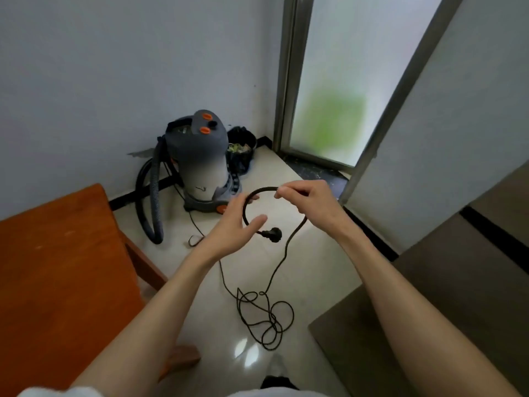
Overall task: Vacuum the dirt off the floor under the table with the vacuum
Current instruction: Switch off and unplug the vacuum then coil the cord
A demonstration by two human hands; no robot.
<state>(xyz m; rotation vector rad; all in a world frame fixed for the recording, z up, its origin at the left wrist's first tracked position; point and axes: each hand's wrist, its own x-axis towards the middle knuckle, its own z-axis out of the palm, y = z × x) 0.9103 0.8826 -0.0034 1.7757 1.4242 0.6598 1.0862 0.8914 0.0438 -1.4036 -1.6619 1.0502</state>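
The right hand pinches the black power cord near its plug, which dangles at about 7 o'clock from it. The left hand is released, fingers straight, touching the cord's loop. The vacuum stands on the floor at 11 o'clock from the hands, its hose beside it; the orange desk lies at 8 o'clock

Two bare forearms, white garment edge at bottom, dark shoe below
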